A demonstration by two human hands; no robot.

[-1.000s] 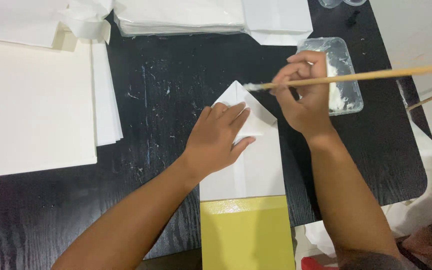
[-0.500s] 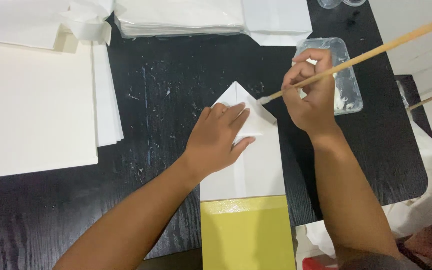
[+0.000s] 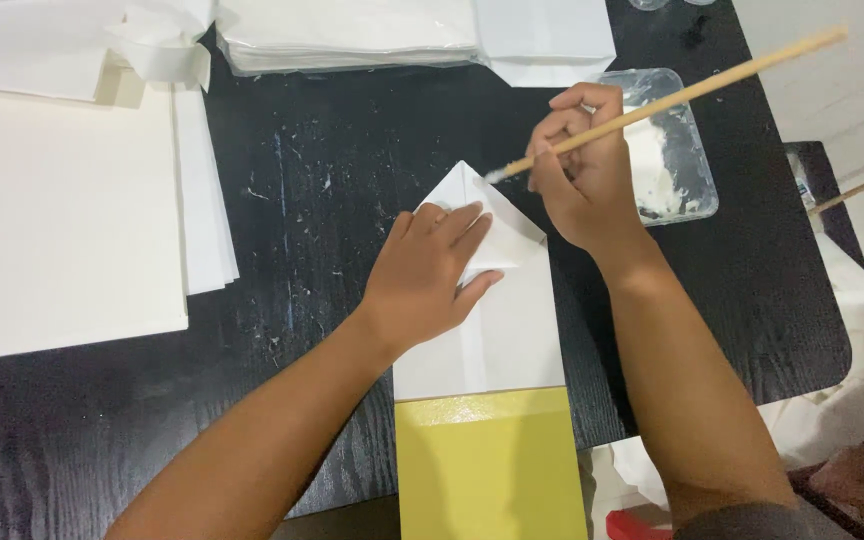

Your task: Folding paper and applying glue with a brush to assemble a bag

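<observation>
A white folded paper piece (image 3: 492, 320) with a pointed top lies at the centre of the frame on a dark, scuffed surface (image 3: 332, 170), its lower part yellow and running off the bottom edge. The left hand (image 3: 432, 275) lies flat on the pointed upper part of it, fingers spread and pressed onto the folded flaps, holding nothing. The right hand (image 3: 582, 170) sits just to the upper right of the paper's tip, its fingers pinched around a long wooden stick (image 3: 672, 98) that slants up toward the upper right of the frame. The lower end of the stick carries a whitish tip that reaches the right slope of the paper's point, just above the left hand's fingertips; whether it touches the paper cannot be told.

Right behind the right hand, in the upper right, stands a clear shallow tray (image 3: 687, 165) with white paste in it. Stacks of white paper (image 3: 352, 35) lie along the top edge, and large cream sheets (image 3: 52, 220) fill the left side of the frame. A second thin stick (image 3: 862, 187) shows at the right edge.
</observation>
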